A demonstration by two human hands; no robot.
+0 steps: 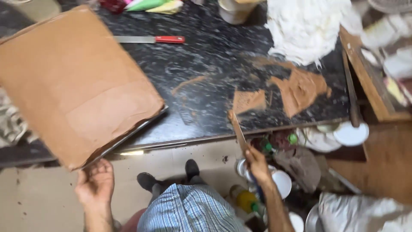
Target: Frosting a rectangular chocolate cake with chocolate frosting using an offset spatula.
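The left hand (95, 182) grips the near corner of a tray (73, 83) covered in brown batter, tilted over the desk (206, 68) edge. The right hand (256, 162) is clenched around a batter-smeared spatula (237, 129), its blade touching the desk edge.

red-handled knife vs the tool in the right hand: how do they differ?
The red-handled knife lies flat and untouched at the far side of the black counter; the smeared tool is gripped by the right hand, tilted, its tip at the counter's near edge. The knife's blade looks clean and grey; the tool's blade is coated in brown paste. Both are long and flat-bladed. The left hand holds the brown slab's tray.
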